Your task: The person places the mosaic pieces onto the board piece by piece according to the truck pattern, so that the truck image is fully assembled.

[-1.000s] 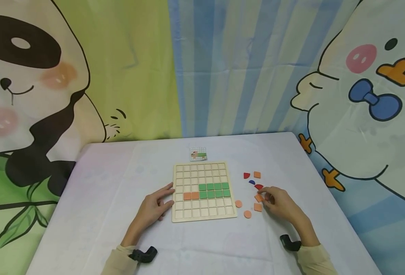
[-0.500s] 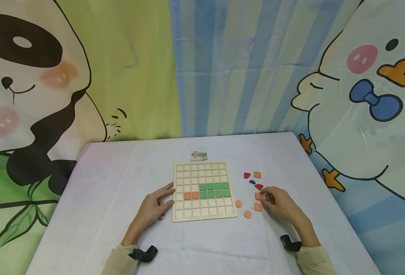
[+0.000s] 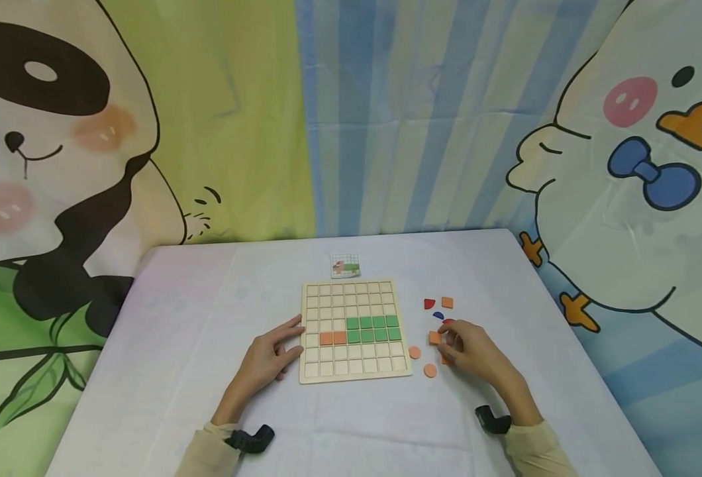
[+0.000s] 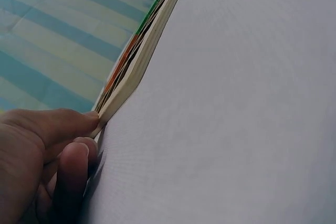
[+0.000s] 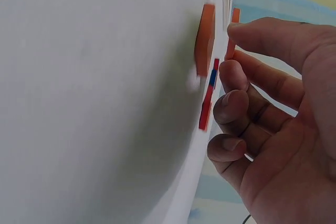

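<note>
In the head view, my left hand [image 3: 265, 356] rests against the left edge of a pale wooden grid board [image 3: 326, 366], index finger and thumb spread along the rim. The left wrist view shows its thumb [image 4: 73, 124] at the board's edge. Green square tiles [image 3: 367, 335] fill two short rows on the right, and two orange tiles [image 3: 332, 338] lie beside the lower row. My right hand [image 3: 479, 350] pinches an orange square tile [image 3: 434, 338] between thumb and index finger, right of the board. In the right wrist view this tile [image 5: 236, 17] is held above the tabletop, its other fingers curled.
Loose pieces lie right of the board: two peach discs [image 3: 430, 370], a red quarter piece [image 3: 429, 303], an orange square [image 3: 448, 302], a blue half-round [image 3: 438, 315], and another red piece and orange square partly behind my right hand. A small pattern card [image 3: 346, 265] lies behind the board.
My right hand has lifted the orange square tile from among the loose pieces and moved slightly left with it, toward the board. The left hand stays at the board's edge.
</note>
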Tool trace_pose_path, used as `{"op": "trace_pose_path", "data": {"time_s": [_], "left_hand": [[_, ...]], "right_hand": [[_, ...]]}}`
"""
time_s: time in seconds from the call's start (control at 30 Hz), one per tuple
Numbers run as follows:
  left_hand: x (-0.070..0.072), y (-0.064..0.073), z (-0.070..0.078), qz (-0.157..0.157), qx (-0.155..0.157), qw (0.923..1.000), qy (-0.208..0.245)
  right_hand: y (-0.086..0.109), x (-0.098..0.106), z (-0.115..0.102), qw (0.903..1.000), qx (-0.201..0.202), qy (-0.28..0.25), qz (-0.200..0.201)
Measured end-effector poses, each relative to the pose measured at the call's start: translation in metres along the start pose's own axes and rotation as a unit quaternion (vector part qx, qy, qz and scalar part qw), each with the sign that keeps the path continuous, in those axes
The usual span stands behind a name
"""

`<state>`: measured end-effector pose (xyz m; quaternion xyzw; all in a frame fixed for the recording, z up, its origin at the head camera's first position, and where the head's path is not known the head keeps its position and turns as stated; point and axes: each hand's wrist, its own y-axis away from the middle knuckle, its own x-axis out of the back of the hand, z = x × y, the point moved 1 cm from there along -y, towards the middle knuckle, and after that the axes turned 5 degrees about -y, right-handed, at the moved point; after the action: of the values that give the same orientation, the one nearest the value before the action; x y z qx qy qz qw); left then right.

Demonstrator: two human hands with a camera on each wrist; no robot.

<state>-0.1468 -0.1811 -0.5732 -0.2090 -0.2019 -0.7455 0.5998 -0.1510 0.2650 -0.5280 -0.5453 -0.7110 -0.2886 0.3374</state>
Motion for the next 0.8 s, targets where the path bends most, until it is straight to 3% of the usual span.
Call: {"op": "trace_pose_path", "data": {"time_s": [0.43,0.8], "left_hand": [[-0.001,-0.001,-0.003,0.001,0.003,1.0000,0.002],[-0.001,-0.001,-0.004,0.001,0.001,1.0000,0.007]], "right_hand": [[-0.017,-0.020,-0.035,0.9981,0.049,-0.016,-0.035],[-0.038,-0.040,-0.075,0.9856,0.158,-0.007,-0.061]]}}
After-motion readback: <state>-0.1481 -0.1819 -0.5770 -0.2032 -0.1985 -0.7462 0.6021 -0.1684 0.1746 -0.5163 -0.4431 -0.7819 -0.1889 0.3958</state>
